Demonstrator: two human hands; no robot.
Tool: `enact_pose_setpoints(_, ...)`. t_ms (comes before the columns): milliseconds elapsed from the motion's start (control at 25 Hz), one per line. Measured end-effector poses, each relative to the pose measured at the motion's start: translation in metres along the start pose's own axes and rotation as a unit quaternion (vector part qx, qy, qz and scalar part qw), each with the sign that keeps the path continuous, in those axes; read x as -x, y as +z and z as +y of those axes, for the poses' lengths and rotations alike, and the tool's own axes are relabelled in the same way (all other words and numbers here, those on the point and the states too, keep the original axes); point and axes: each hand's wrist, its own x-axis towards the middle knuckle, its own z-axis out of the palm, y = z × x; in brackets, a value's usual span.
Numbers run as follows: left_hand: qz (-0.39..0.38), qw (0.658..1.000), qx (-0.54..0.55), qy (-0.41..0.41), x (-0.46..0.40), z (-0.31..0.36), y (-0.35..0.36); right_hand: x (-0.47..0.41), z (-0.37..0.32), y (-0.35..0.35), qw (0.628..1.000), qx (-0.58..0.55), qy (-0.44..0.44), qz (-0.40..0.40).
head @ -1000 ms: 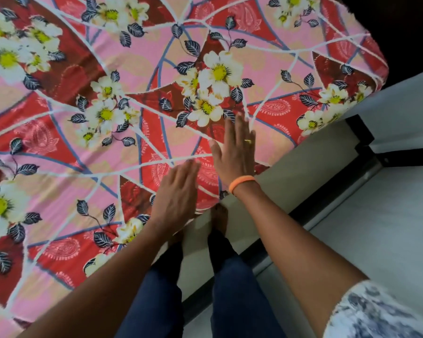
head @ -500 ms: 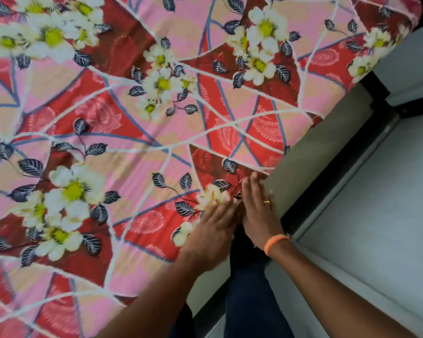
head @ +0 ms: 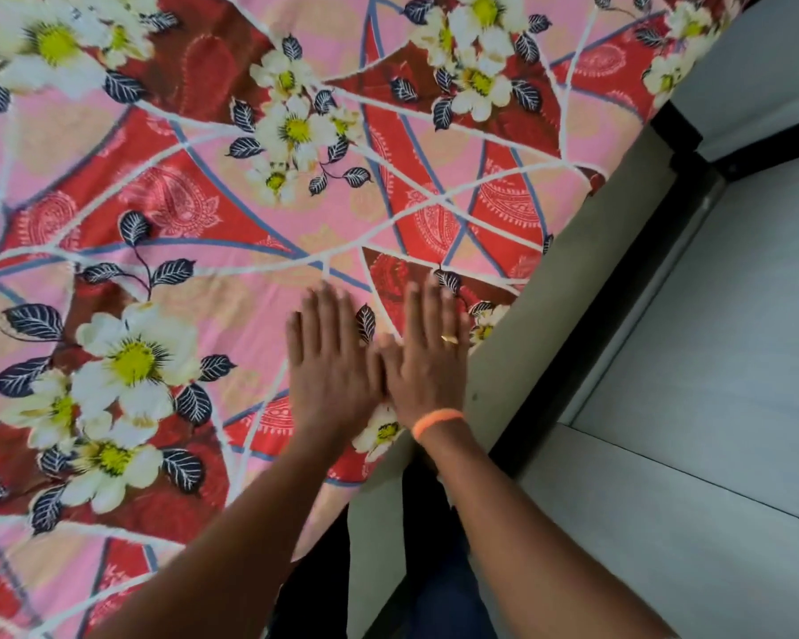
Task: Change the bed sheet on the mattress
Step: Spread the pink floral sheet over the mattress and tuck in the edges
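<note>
A pink and red bed sheet (head: 231, 232) printed with white flowers and dark leaves lies spread flat over the mattress and fills most of the head view. My left hand (head: 331, 362) rests palm down on it near the right edge, fingers straight. My right hand (head: 427, 357), with a ring and an orange wristband, lies flat beside it, thumbs nearly touching. The grey side of the mattress (head: 527, 315) shows below the sheet's edge.
A black bed frame rail (head: 619, 288) runs along the mattress side. Beyond it is pale grey floor (head: 711, 362). My legs in dark blue trousers (head: 439, 569) stand against the bed's edge.
Both hands slid along the sheet near the bed's edge and now lie flat side by side, farther onto the sheet than half a second ago. The view shifted along the bed.
</note>
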Motion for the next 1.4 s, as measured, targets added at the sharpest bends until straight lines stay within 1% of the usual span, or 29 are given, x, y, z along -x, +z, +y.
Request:
enact_pose_setpoints(40, -0.011, 1.0, 0.006, 0.014, 0.012, 0.014, 0.003, 0.017, 0.018, 0.002, 1.0, -0.021, 0.013, -0.009)
enact_pose_setpoints(80, -0.024, 0.999, 0.012, 0.045, 0.023, 0.026, 0.007, 0.031, 0.035, 0.003, 0.998, -0.052, 0.035, -0.028)
enact_pose_setpoints(120, -0.036, 0.995, 0.017, 0.09, 0.03, 0.036, 0.01, 0.041, 0.049, 0.001, 0.99, -0.093, 0.087, -0.055)
enact_pose_setpoints(160, -0.047, 0.988, 0.022, 0.144, 0.034, 0.042, 0.01, 0.042, 0.058, -0.002, 0.976, -0.13, 0.162, -0.067)
enact_pose_setpoints(200, -0.057, 0.978, 0.042, 0.196, 0.032, 0.043, 0.007, 0.036, 0.061, -0.007, 0.959, -0.151, 0.233, -0.049)
enact_pose_setpoints(240, -0.057, 0.967, 0.082, 0.233, 0.028, 0.039, 0.002, 0.022, 0.058, -0.015, 0.948, -0.161, 0.275, -0.005)
enact_pose_setpoints(280, -0.049, 0.959, 0.124, 0.25, 0.02, 0.032, -0.005, 0.004, 0.045, -0.026, 0.946, -0.169, 0.273, 0.053)
enact_pose_setpoints(320, -0.022, 0.96, 0.148, 0.238, 0.008, 0.02, -0.015, -0.017, 0.025, -0.037, 0.95, -0.183, 0.237, 0.093)
enact_pose_setpoints(360, 0.034, 0.968, 0.148, 0.198, -0.008, 0.004, -0.026, -0.039, -0.001, -0.044, 0.958, -0.195, 0.181, 0.106)
enact_pose_setpoints(440, 0.14, 0.983, 0.089, 0.079, -0.048, -0.042, -0.042, -0.084, -0.058, -0.044, 0.973, -0.201, 0.057, 0.097)
enact_pose_setpoints(480, 0.156, 0.986, 0.049, 0.023, -0.068, -0.07, -0.048, -0.101, -0.086, -0.038, 0.977, -0.195, -0.002, 0.088)
enact_pose_setpoints(520, 0.146, 0.989, 0.018, -0.018, -0.083, -0.097, -0.051, -0.112, -0.111, -0.028, 0.98, -0.174, -0.06, 0.074)
enact_pose_setpoints(600, 0.095, 0.994, -0.017, -0.05, -0.092, -0.133, -0.049, -0.117, -0.141, -0.008, 0.984, -0.073, -0.162, 0.021)
enact_pose_setpoints(640, 0.072, 0.996, -0.03, -0.052, -0.089, -0.136, -0.043, -0.114, -0.141, 0.002, 0.982, -0.013, -0.188, -0.008)
enact_pose_setpoints(680, 0.058, 0.996, -0.036, -0.057, -0.084, -0.129, -0.036, -0.11, -0.131, 0.008, 0.98, 0.028, -0.197, -0.022)
enact_pose_setpoints(720, 0.05, 0.996, -0.038, -0.061, -0.077, -0.116, -0.029, -0.105, -0.115, 0.011, 0.982, 0.047, -0.183, -0.013)
enact_pose_setpoints(800, 0.029, 0.998, -0.043, -0.043, -0.061, -0.079, -0.018, -0.088, -0.065, 0.007, 0.993, 0.056, -0.101, 0.013)
enact_pose_setpoints(880, 0.018, 0.999, -0.033, 0.034, -0.042, -0.037, -0.009, -0.063, -0.008, -0.002, 0.998, 0.029, 0.012, 0.05)
enact_pose_setpoints(920, 0.009, 0.997, -0.025, 0.077, -0.033, -0.016, -0.003, -0.049, 0.016, -0.003, 0.997, -0.003, 0.047, 0.058)
enact_pose_setpoints(960, -0.006, 0.993, -0.022, 0.119, -0.025, 0.004, 0.003, -0.034, 0.033, -0.004, 0.995, -0.047, 0.064, 0.056)
enact_pose_setpoints(1040, -0.049, 0.981, -0.044, 0.183, -0.007, 0.044, 0.012, -0.012, 0.058, 0.0, 0.984, -0.165, 0.064, 0.019)
enact_pose_setpoints(1080, -0.065, 0.975, -0.061, 0.202, 0.0, 0.057, 0.015, -0.005, 0.065, -0.001, 0.97, -0.227, 0.083, -0.022)
enact_pose_setpoints(1160, -0.088, 0.963, -0.069, 0.245, 0.006, 0.064, 0.015, 0.001, 0.076, -0.001, 0.923, -0.323, 0.175, -0.116)
enact_pose_setpoints(1200, -0.097, 0.954, -0.053, 0.277, 0.006, 0.061, 0.012, 0.001, 0.078, -0.004, 0.906, -0.338, 0.22, -0.13)
enact_pose_setpoints(1240, -0.1, 0.945, -0.023, 0.31, 0.004, 0.057, 0.009, 0.0, 0.077, -0.006, 0.899, -0.345, 0.253, -0.096)
enact_pose_setpoints(1280, -0.095, 0.937, 0.027, 0.334, 0.001, 0.052, 0.004, -0.004, 0.071, -0.011, 0.895, -0.347, 0.279, -0.027)
enact_pose_setpoints(1320, -0.073, 0.937, 0.084, 0.332, -0.005, 0.046, -0.004, -0.011, 0.062, -0.017, 0.886, -0.347, 0.304, 0.05)
enact_pose_setpoints(1360, -0.038, 0.943, 0.131, 0.303, -0.011, 0.04, -0.012, -0.02, 0.051, -0.024, 0.872, -0.358, 0.315, 0.113)
enact_pose_setpoints(1400, 0.002, 0.956, 0.146, 0.256, -0.018, 0.034, -0.019, -0.029, 0.039, -0.028, 0.862, -0.369, 0.311, 0.153)
